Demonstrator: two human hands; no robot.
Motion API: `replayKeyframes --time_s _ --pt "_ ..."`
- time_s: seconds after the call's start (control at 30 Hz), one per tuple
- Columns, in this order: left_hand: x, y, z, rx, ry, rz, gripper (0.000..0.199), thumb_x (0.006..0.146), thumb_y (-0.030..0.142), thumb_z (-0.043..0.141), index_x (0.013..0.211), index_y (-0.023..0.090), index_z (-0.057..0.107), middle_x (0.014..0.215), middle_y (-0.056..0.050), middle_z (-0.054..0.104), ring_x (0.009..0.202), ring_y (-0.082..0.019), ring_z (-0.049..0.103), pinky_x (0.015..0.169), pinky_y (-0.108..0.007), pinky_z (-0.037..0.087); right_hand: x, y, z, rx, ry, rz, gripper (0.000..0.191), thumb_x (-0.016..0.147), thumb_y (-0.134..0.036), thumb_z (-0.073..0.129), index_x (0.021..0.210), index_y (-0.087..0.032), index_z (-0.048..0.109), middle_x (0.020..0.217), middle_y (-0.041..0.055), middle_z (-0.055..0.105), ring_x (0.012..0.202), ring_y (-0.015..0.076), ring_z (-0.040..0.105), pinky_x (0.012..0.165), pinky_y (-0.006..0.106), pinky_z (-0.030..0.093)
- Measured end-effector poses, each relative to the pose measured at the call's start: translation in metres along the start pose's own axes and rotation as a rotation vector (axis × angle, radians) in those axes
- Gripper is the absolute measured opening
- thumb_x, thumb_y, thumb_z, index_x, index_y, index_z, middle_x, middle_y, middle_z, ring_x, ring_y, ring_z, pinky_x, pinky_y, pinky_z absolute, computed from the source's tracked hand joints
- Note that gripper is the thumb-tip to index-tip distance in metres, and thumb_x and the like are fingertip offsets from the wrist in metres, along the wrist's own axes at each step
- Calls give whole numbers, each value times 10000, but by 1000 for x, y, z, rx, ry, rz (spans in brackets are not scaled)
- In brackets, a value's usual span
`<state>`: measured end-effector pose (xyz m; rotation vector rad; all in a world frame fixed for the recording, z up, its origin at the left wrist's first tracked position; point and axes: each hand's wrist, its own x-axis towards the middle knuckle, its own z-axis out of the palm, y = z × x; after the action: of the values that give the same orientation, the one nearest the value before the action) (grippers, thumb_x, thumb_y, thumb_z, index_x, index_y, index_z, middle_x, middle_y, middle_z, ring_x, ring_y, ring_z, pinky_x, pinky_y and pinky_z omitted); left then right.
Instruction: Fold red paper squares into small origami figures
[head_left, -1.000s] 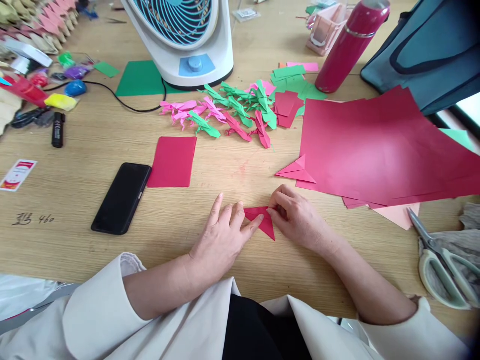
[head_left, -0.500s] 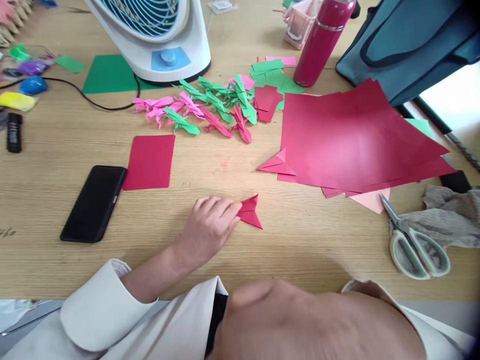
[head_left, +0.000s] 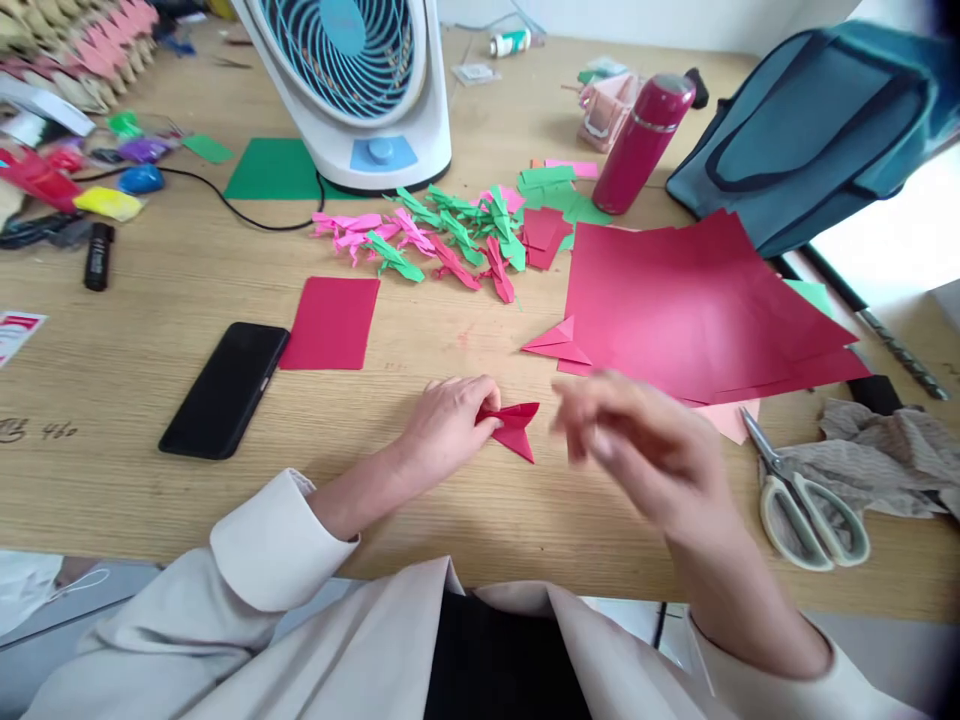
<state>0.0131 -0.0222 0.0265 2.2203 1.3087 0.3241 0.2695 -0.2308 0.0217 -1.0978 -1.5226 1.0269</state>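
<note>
Just above the tabletop or on it, a folded red origami piece [head_left: 517,432] shows two pointed ends spread to the right. My left hand [head_left: 450,420] pinches its left end between thumb and fingers, hiding that part. To the right of the piece, apart from it, my right hand [head_left: 645,440] hangs over the table with bent fingers smeared by motion; I see nothing in it. A second folded red paper piece [head_left: 562,342], triangular, lies against the left edge of the large red sheets [head_left: 675,310]. A stack of red paper rectangles [head_left: 330,322] is left of my hands.
Beside the rectangles lies a black phone [head_left: 225,390]. Pink, green and red origami figures [head_left: 450,240] cluster before a fan [head_left: 375,110]. Scissors [head_left: 810,510] rest at the right near a grey cloth [head_left: 862,455]. A red bottle [head_left: 641,145] and blue bag [head_left: 795,140] stand behind.
My right hand has risen from the table's near edge to beside the folded piece. My left hand still grips the piece, which now looks tilted, its upper flap opened. The head view has shifted.
</note>
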Motion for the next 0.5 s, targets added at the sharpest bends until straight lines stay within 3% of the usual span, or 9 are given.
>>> replayKeyframes --time_s 0.1,0.17,0.23,0.3,0.4,0.5 --pt "5 -2 2 -276 13 -38 187 769 105 650 908 209 580 811 16 670 761 -151 632 703 -267 463 148 21 16 28 103 154 233 878 -398 658 1046 -238 632 911 29 639 799 162 597 699 294 498" --pt "11 -4 3 -473 51 -81 227 761 138 675 958 200 583 801 16 670 744 -138 633 689 -250 470 198 29 26 87 114 233 266 856 -426 677 1020 -223 627 885 21 635 750 146 577 657 272 471" --pt "16 -5 3 -658 63 -116 232 755 180 696 962 180 593 791 10 663 733 -131 627 683 -242 473 205 33 36 170 32 297 287 833 -448 693 988 -212 639 881 26 642 768 153 581 673 275 467" --pt "18 -4 3 -825 36 -130 214 755 221 707 930 164 600 784 8 653 717 -121 614 679 -235 468 193 36 44 260 -25 320 293 799 -445 725 958 -210 652 916 37 662 822 171 595 731 294 475" --pt "18 -1 6 -1006 -13 -152 215 750 282 728 848 154 587 766 16 630 692 -99 582 667 -219 448 179 38 53 311 2 349 273 751 -447 762 834 -207 658 845 23 660 786 168 587 736 299 465" --pt "16 0 8 -1088 -29 -188 257 722 309 757 791 152 565 746 27 608 680 -86 556 655 -205 429 182 40 55 327 57 384 291 695 -446 803 761 -208 647 775 4 643 723 152 560 685 284 445"
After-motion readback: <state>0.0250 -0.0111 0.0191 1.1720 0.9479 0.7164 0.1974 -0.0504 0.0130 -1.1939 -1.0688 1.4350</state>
